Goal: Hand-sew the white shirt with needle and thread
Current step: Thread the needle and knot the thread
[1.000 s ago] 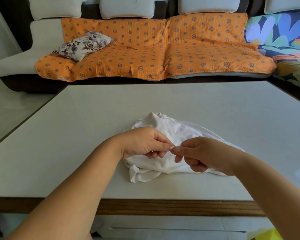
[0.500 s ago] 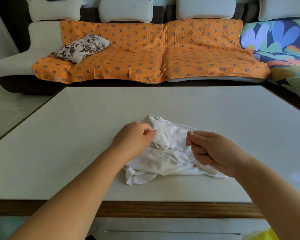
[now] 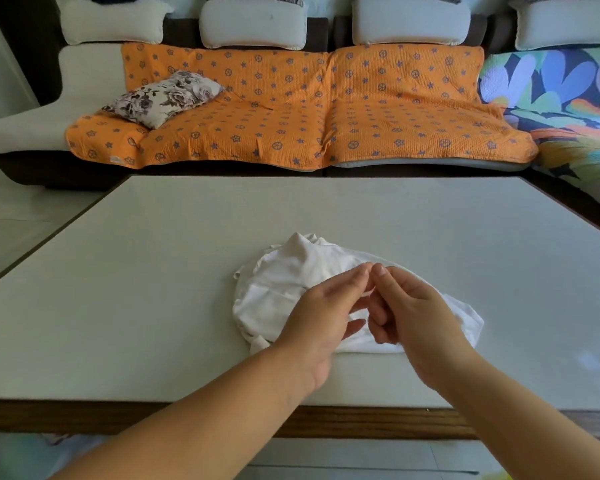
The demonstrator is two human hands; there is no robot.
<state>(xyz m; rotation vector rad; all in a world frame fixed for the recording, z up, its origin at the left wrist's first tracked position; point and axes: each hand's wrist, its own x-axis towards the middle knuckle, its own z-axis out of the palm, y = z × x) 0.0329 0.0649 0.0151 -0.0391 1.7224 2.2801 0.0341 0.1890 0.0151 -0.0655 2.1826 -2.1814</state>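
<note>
While over white shirt (image 3: 284, 289), L hand (image 3: 321, 317) & R hand (image 3: 409, 310) pinch fingertips together, contents unclear.

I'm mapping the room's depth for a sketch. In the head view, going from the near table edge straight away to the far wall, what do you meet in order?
Wooden table edge → left hand and right hand side by side → white shirt → bare tabletop → orange sofa cover → white back cushions.

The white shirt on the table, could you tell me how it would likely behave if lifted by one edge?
The white shirt lies crumpled in soft folds, so it would probably droop limply rather than hold shape. It looks thin, so likely light. On the smooth table it may slide and bunch if pushed.
</note>
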